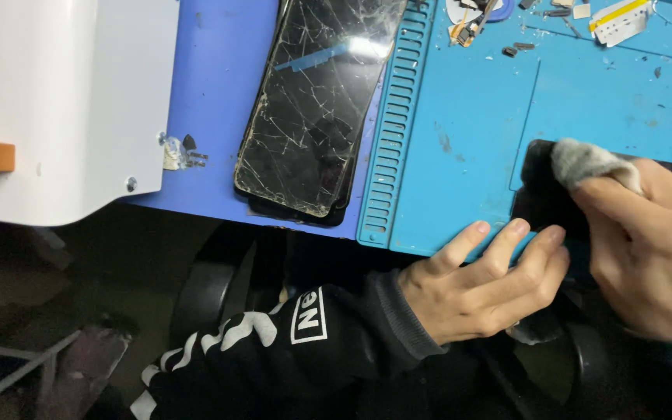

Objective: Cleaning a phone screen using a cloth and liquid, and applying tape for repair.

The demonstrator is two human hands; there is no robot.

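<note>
Phone repair shop: blue repair mat (460, 171), cracked phone (316, 101).
</note>
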